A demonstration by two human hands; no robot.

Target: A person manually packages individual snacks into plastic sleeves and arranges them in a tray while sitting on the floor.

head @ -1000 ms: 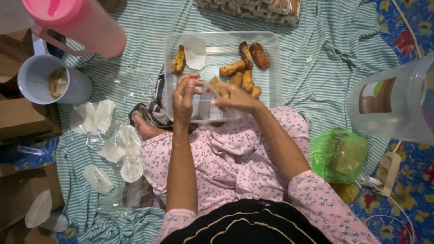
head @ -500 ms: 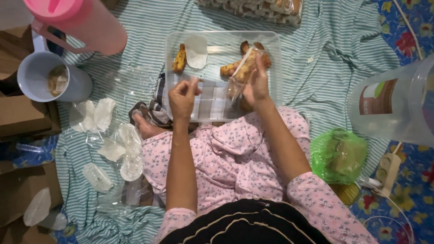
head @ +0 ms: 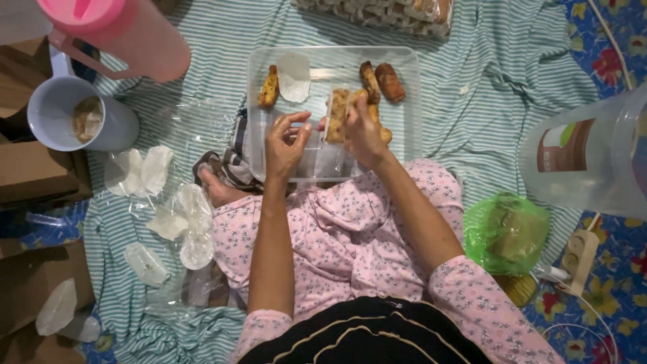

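Right hand [head: 364,131] pinches a fried roll [head: 337,114] in a thin clear wrapper, held upright just above the clear tray [head: 411,101], near its middle. Left hand [head: 286,145] sits just beside it, fingers curled with tips pinched together near the wrapper edge; can't tell if it actually grips the film or holds nothing. Tray sits on the striped cloth [head: 222,40], its near edge against the person's knees in pink floral trousers [head: 337,236]. In the tray: one roll [head: 269,86] at far left, a white wrapper [head: 294,75] just beside it, two darker rolls [head: 381,81] at far right, more partly hidden behind the right hand. Left of the tray: pink jug [head: 128,30], white mug [head: 87,121] with something brownish inside, loose wrappers [head: 168,209] scattered on the cloth by the left knee. Cardboard boxes [head: 34,168] at the left edge. Right side: clear pitcher [head: 593,162], green bag [head: 505,232] beside the right forearm, power strip [head: 579,259] below the pitcher. Bagged rolls [head: 377,13] at the top edge.
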